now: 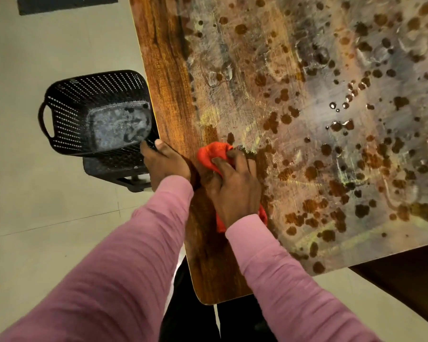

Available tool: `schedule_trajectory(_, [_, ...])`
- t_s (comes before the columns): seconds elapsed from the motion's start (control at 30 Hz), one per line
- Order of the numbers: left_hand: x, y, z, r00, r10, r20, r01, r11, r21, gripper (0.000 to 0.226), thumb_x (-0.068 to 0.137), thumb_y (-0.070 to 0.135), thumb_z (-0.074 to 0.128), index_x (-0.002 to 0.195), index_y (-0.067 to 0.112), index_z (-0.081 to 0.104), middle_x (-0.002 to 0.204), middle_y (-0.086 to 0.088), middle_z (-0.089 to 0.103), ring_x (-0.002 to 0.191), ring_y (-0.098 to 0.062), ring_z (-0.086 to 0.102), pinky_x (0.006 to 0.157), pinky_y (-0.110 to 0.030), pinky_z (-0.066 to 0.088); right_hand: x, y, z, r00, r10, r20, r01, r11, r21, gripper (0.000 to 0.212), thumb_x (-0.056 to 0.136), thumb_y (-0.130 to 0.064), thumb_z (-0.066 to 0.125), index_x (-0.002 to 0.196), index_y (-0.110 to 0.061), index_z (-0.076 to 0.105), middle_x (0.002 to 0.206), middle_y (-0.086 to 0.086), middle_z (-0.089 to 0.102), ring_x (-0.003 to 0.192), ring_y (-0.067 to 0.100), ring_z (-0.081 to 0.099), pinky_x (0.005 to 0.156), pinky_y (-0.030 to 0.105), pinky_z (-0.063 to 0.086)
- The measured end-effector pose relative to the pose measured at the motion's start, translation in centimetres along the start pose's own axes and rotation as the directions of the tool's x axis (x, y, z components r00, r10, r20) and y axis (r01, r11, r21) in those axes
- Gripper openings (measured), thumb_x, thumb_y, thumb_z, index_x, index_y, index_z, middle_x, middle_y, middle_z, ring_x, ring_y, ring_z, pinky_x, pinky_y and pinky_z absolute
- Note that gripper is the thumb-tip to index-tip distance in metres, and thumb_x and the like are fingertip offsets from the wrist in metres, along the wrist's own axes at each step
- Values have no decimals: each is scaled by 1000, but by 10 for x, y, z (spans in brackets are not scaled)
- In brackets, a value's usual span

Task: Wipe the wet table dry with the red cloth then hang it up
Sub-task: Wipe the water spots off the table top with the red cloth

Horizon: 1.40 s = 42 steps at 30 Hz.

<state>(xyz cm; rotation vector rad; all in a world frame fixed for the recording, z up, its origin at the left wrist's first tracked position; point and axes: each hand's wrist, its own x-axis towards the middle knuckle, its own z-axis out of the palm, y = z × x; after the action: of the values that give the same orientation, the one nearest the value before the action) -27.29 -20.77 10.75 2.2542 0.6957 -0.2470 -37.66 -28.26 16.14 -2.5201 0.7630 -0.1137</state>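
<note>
Red cloth (211, 154) — lengthwise along table (163, 70) edge.

A single wide-angle view is taken from head height, aimed steeply down and forward. The tabletop (163, 70) is seen close, filling the right; the floor (47, 230) is shown left.

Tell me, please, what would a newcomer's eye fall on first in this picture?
The bright red cloth, bunched under the right hand near the left edge of the wooden table, stands out first. Across the top to its right lie many dark water drops and smears. Off that edge, the left hand grips a black basket.
</note>
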Motion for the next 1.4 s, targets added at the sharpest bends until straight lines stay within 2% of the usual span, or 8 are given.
schedule_trajectory(0.07, [11, 3, 6, 999, -33, -28, 34, 999, 20, 52, 102, 46, 21, 146, 21, 29, 140, -14, 51, 118, -37, 54, 90, -41, 41, 6, 12, -7, 1000, 10, -8, -10, 999, -31, 26, 83, -21, 59, 107, -21, 71, 119, 6, 58, 100, 29, 50, 68, 35, 45])
schedule_trajectory(0.27, [12, -1, 10, 997, -25, -71, 32, 994, 108, 51, 100, 49, 17, 139, 22, 35, 128, -13, 60, 108, -38, 59, 75, -39, 32, 33, 23, -13, 930, 342, -135, -345, 938, 1, 30, 85, -18, 59, 114, -22, 68, 123, 4, 52, 112, 26, 47, 90, 37, 44])
schedule_trajectory(0.53, [10, 2, 9, 997, -23, -77, 30, 995, 98, 46, 101, 43, 21, 137, 21, 41, 127, -13, 59, 112, -35, 56, 76, -36, 29, 28, -7, 0, 993, -96, 74, 93, 995, 43, 33, 81, -32, 49, 100, -20, 73, 116, 5, 58, 100, 32, 53, 65, 39, 52])
schedule_trajectory(0.6, [9, 3, 8, 997, -14, -72, 22, 995, 101, 46, 102, 43, 21, 137, 20, 41, 128, -13, 59, 112, -35, 56, 76, -36, 31, 37, 7, -6, 997, -54, 61, 54, 999, 6, 29, 82, -24, 54, 106, -23, 71, 120, 4, 57, 105, 31, 51, 71, 39, 51])
schedule_trajectory(0.77, [8, 4, 7, 997, 21, -68, -14, 995, 102, 47, 102, 40, 22, 137, 17, 43, 132, -13, 56, 115, -36, 53, 86, -40, 39, 68, 12, -7, 936, 311, -165, -316, 949, -4, 29, 82, -16, 60, 107, -26, 70, 118, 3, 56, 102, 28, 53, 81, 32, 42])
schedule_trajectory(1.03, [15, 1, 7, 999, -13, -42, 16, 997, 70, 46, 101, 40, 27, 133, 13, 46, 130, -18, 55, 117, -39, 51, 90, -44, 38, 55, -26, 14, 992, -93, 90, 92, 996, 12, 25, 84, -21, 59, 106, -24, 70, 118, 5, 56, 102, 30, 50, 66, 39, 49])
schedule_trajectory(1.23, [9, 2, 8, 995, 25, -99, -16, 996, 89, 46, 101, 40, 26, 133, 16, 47, 128, -16, 57, 114, -39, 52, 88, -44, 40, 101, 5, -4, 939, 307, -153, -313, 950, -14, 28, 82, -16, 61, 107, -24, 70, 114, 4, 54, 102, 27, 53, 75, 29, 36])
schedule_trajectory(1.4, [12, 1, 10, 996, -1, -92, 10, 995, 102, 44, 100, 40, 26, 133, 19, 47, 129, -15, 56, 115, -39, 52, 88, -46, 40, 93, -22, 7, 972, 219, -83, -218, 976, 22, 31, 80, -25, 55, 107, -24, 69, 117, 6, 52, 102, 29, 51, 71, 34, 45])
